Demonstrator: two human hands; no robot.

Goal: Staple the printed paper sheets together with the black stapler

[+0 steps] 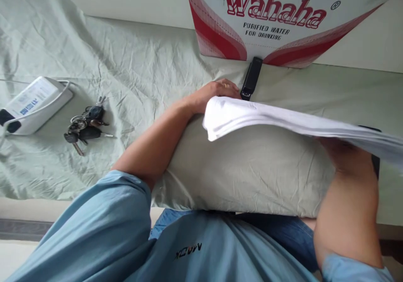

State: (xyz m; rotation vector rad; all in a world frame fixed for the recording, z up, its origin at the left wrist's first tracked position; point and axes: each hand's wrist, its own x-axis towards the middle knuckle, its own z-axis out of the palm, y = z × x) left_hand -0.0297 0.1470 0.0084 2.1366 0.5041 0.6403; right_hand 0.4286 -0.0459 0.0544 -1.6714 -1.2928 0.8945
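A white folded cloth (283, 120) stretches across a pale green pillow (245, 173) that lies against my lap on the bed. My left hand (217, 93) grips the cloth's far left end, fingers curled over it. My right hand (343, 154) is under the cloth's right part, mostly hidden by it, and seems to hold it up from below. A black stapler-like object (252, 78) lies just beyond my left hand.
A bunch of keys (85, 124) and a white device with a label (33, 103) lie on the wrinkled green sheet (135, 72) at left. A Wahaha water carton (277, 17) stands at the back. A dark object (374, 160) peeks out near my right wrist.
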